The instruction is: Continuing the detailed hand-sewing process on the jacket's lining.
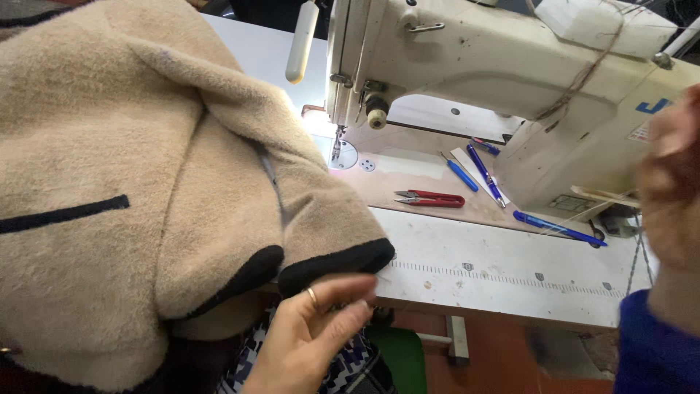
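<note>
A thick beige fleece garment [109, 146] with black trim [335, 263] is piled over the left side of the sewing table. My left hand [310, 332], with a ring on one finger, sits just below the black-edged corner, fingers loosely spread and their tips at the trim. My right hand [674, 182], in a blue sleeve [652, 350], is raised at the right edge, blurred and close to the camera. Whether it holds anything is unclear. The garment's edge lies a little left of the needle [337, 146].
A cream sewing machine [474, 66] stands at the back. On the table [496, 255], with a ruler strip along its front, lie red thread snips [430, 198], a blue screwdriver [461, 175] and blue pens [558, 228].
</note>
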